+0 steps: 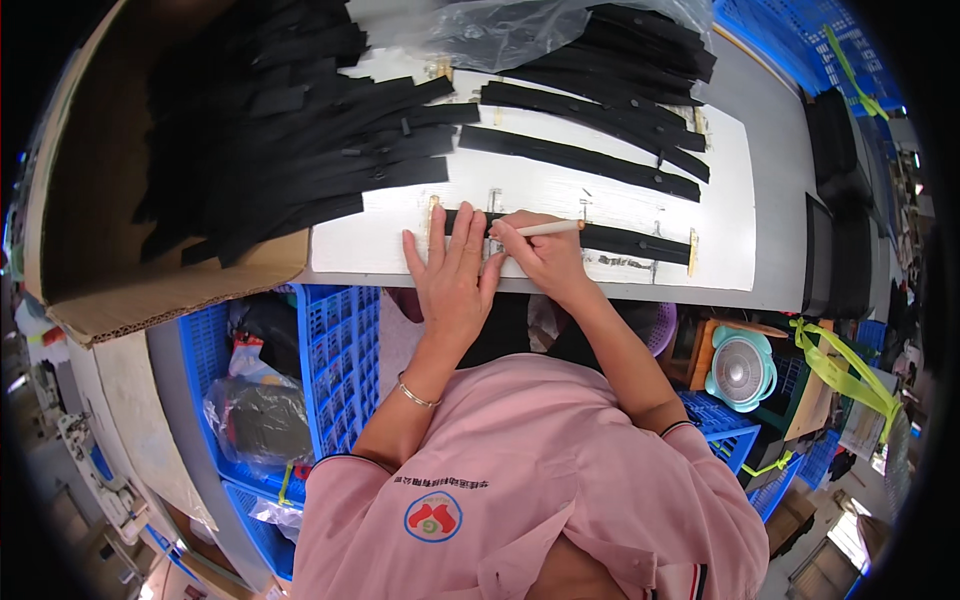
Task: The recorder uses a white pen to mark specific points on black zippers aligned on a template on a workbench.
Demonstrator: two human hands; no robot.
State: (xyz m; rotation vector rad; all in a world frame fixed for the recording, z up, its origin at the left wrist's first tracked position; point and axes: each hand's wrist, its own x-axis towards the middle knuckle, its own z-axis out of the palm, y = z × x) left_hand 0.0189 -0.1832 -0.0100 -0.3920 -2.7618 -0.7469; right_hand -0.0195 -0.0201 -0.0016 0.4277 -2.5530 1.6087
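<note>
A black fabric strip [635, 244] lies across a white board [728, 225] that carries dark pen marks and yellowish tape pieces. My left hand [447, 280] rests flat over the strip's left part, fingers stretched and spread. Beside it, my right hand [550, 262] grips a slim white pencil [552, 228], its tip pointing left beside my left fingers. Whether the tip touches the strip is hard to tell. Farther up the board lie several similar strips, one [580, 160] set apart, with small raised bits on them.
A large heap of black strips [250, 140] spills from a cardboard box [130, 300] at the left. More strips [620, 55] lie at the back beside clear plastic film [490, 35]. Blue crates [340, 370] stand below the table, and a turquoise fan [741, 368] sits at the right.
</note>
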